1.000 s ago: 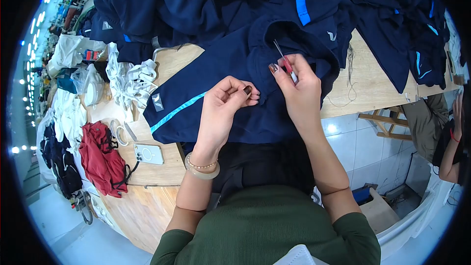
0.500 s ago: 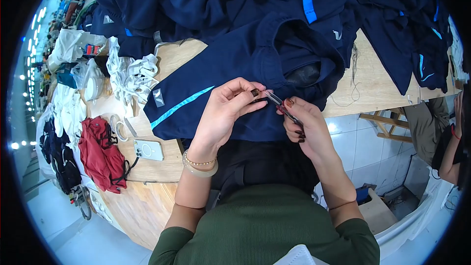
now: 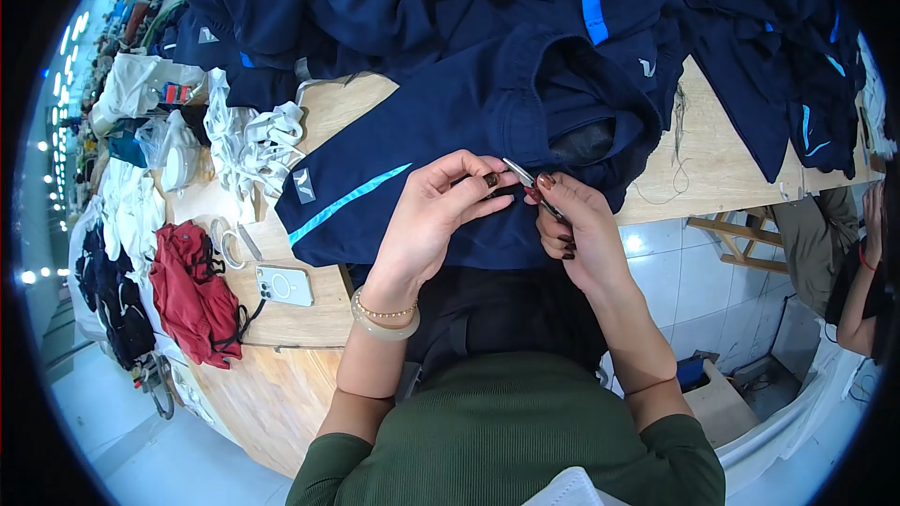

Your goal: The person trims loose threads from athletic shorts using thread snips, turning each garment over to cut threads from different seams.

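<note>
One pair of thread snips (image 3: 517,170) is gripped in the right hand (image 3: 586,225), its tips just beside the left hand (image 3: 441,201), whose thumb and finger are pinched together. Navy trousers (image 3: 436,126) lie beneath both on the wooden counter (image 3: 295,322).

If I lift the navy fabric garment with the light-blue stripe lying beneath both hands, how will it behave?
The garment will likely sag and fold, since its cloth lies in soft creases. It probably won't roll, being spread broad and slack. The gathered navy band may stretch, judging by its puckers.
</note>
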Motion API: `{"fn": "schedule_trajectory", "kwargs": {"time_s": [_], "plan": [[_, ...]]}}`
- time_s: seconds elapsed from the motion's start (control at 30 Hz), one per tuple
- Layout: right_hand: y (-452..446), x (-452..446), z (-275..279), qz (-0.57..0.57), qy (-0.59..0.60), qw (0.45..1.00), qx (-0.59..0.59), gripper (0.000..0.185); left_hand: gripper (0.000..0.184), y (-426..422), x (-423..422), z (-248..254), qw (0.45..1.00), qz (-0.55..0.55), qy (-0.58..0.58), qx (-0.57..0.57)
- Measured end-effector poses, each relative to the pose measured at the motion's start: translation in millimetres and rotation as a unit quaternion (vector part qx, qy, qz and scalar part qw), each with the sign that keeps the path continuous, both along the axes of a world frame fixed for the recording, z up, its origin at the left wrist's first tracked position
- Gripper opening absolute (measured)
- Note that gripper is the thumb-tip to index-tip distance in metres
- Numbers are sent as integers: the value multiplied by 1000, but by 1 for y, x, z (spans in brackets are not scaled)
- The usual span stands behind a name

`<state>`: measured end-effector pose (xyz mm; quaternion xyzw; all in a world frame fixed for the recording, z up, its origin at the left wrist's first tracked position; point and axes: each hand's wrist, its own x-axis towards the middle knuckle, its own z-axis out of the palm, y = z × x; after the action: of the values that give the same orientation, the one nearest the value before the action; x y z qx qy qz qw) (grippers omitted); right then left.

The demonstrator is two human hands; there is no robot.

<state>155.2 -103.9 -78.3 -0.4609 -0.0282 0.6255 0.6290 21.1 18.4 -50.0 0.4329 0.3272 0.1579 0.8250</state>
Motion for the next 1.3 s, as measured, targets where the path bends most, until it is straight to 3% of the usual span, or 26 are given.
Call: {"fn": "schedule_trajectory", "kwargs": {"time_s": [0.67, 0.77, 0.83, 0.87, 0.93, 0.97, 1.03, 1.07, 1.1, 1.17, 1.2, 1.3], "plan": [[1, 4, -1, 10, -14, 1000, 18, 23, 9, 4, -2, -1, 1000, 7, -8, 2], [-3, 14, 5, 22, -75, 997, 23, 23, 11, 6, -5, -3, 1000, 17, -20, -5], [-1, 25, -2, -113, -309, 940, 87, 21, 11, 5, -6, -3, 1000, 22, -15, 1], [2, 28, -3, -113, -309, 940, 86, 21, 11, 4, -6, -3, 1000, 26, -9, 7], [7, 35, 0, -67, -507, 858, 42, 24, 11, 0, -5, -6, 999, 24, -9, 21], [9, 34, 0, -68, -508, 858, 42, 24, 11, -2, -4, -8, 999, 24, -8, 36], [15, 30, -5, 47, -510, 859, 27, 24, 8, -6, -2, -10, 996, 33, 0, 77], [19, 30, -12, 41, -458, 887, 35, 13, 5, -9, -2, -11, 992, 42, 8, 118], [21, 29, -7, 42, -458, 887, 37, 13, 5, -13, -1, -12, 992, 44, 9, 119], [27, 28, 8, -10, -207, 975, 83, 8, 19, -22, 0, -13, 973, 103, -4, 204], [26, 35, 8, 30, -157, 983, 91, 18, 34, -23, -1, -11, 954, 86, 35, 285], [32, 30, 11, 7, -114, 989, 93, 23, 47, -25, 2, -13, 893, 87, 50, 440]]}}
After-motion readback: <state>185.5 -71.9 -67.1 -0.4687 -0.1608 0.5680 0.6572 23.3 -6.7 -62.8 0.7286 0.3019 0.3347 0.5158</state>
